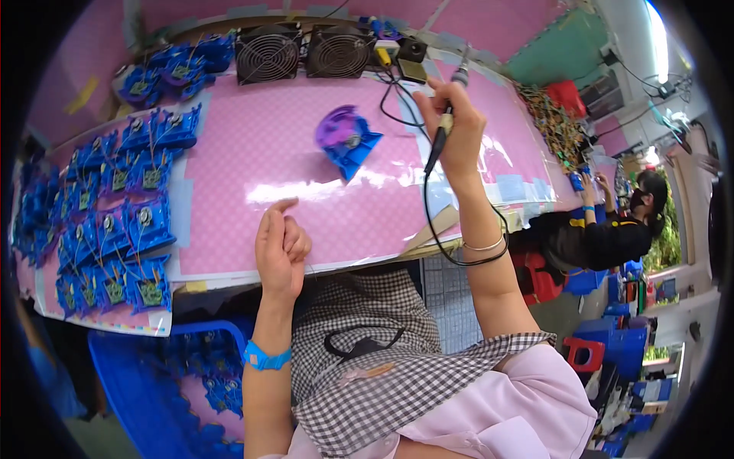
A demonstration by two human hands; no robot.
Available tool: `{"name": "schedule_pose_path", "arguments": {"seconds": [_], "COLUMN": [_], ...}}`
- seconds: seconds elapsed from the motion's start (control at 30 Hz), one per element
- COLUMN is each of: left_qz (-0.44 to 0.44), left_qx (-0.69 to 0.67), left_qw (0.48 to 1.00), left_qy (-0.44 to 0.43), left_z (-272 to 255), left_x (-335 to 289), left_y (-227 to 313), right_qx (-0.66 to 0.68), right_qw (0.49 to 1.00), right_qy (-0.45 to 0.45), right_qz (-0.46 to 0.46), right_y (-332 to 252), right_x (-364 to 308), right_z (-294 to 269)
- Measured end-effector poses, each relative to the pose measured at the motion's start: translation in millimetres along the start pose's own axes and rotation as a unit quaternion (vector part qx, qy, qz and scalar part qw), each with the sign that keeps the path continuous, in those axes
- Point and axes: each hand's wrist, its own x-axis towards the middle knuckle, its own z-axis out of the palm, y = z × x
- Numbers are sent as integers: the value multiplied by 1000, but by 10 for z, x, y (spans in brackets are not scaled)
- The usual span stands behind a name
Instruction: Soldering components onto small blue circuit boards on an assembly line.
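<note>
My right hand point(456, 130) is raised over the right part of the table, its fingers closed around a soldering iron point(459, 75). The iron's tip points up and away, and its black cable loops down past my forearm. Near the front edge, my left hand point(281, 249) hovers with its fingers curled in and one finger reaching to the right. Whatever those curled fingers may hold is hidden. Beyond the left hand, a blue plastic housing point(352, 157) with a purple-looking curved side and a small round metal part lies on the pink tabletop point(237, 153), touched by neither hand.
Rows of similar blue housings point(145, 218) with wires and green boards fill the table's left side. Two black fans point(267, 53) line the back, beside a soldering stand point(413, 70). A blue crate point(122, 382) stands below left. A co-worker point(612, 237) sits at right near piled parts point(550, 115).
</note>
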Motion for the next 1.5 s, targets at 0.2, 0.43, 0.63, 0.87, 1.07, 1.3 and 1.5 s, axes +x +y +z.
{"name": "schedule_pose_path", "arguments": {"seconds": [0.2, 0.43, 0.63, 0.87, 1.07, 1.3, 1.5], "left_qz": [25, 164, 314, 267, 272, 223, 153], "left_qx": [24, 320, 656, 784, 788, 684, 786], "left_qw": [999, 926, 680, 557, 551, 651, 568], "left_qy": [29, 115, 94, 64, -37, 244, 188], "left_z": [-181, 252, 418, 157, 527, 235, 350], "left_x": [-196, 289, 810, 1017, 774, 205, -300], "left_y": [27, -121, -421, -291, -187, 215, 110], "right_qx": [-147, -129, -41, 105, 311, 297, 290], "right_qw": [977, 973, 975, 974, 919, 929, 938], "right_qy": [-78, -59, -47, -2, -125, -181, -166], "right_qz": [133, 181, 212, 202, 207, 127, 89], "right_y": [1360, 2613, 2589, 1627, 545, -181, -18], "right_x": [-268, -695, -610, -779, -1088, -1309, -1134], "right_z": [-13, -308, -177, -161, -561, -242, -29]}}
